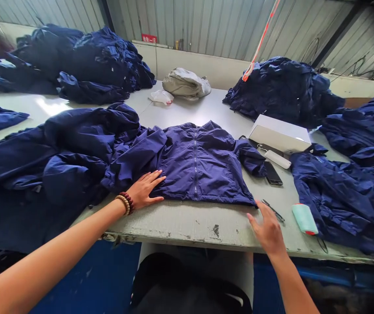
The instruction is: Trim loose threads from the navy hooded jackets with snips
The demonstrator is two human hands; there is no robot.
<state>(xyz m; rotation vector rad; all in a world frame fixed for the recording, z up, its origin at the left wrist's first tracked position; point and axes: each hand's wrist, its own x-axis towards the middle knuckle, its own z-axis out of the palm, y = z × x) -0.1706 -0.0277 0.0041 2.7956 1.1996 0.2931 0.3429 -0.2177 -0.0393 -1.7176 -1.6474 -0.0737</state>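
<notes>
A navy zip-up jacket (214, 163) lies front side up on the table, its zipper running down the middle and its hem toward me. My left hand (145, 189), with beaded bracelets on the wrist, rests flat with fingers spread at the jacket's lower left edge. By the lower right hem corner is my right hand (267, 226), thumb and fingers apart; whether a fingertip touches the hem I cannot tell. Just beyond it lie thread snips (273, 211), and a mint-green thread cone (305, 219) lies on its side farther right.
Navy garments are heaped to the left (72, 144), at the back left, back right (281, 87) and right (347, 196). A white box (280, 133), a white elongated device (277, 158) and a phone (273, 173) lie right of the jacket. A grey bundle (187, 83) sits behind. A red-white cord (260, 41) hangs overhead.
</notes>
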